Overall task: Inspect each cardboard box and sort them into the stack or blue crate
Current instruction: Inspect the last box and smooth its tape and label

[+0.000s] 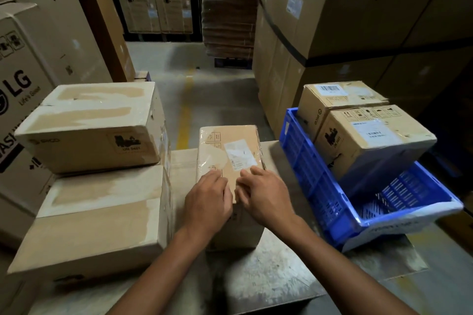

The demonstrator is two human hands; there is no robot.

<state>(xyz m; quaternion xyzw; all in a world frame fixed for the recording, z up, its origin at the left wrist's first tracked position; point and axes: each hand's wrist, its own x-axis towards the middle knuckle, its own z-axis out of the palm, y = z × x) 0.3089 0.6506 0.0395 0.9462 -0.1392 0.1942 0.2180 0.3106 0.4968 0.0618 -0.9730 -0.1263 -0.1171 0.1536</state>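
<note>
1. Tall brown warehouse cartons stand around a scuffed grey metal table.
2. At the table's middle stands a small brown cardboard box with a white label, partly covered in clear tape.
3. The left hand and right hand rest side by side on the near part of its top. Each grip is spread, with fingers loosely bent against the cardboard and pinching nothing.
4. To the left, two larger taped cardboard boxes form a stack.
5. To the right sits a blue plastic crate, with two labelled cardboard boxes in its far end.
</note>
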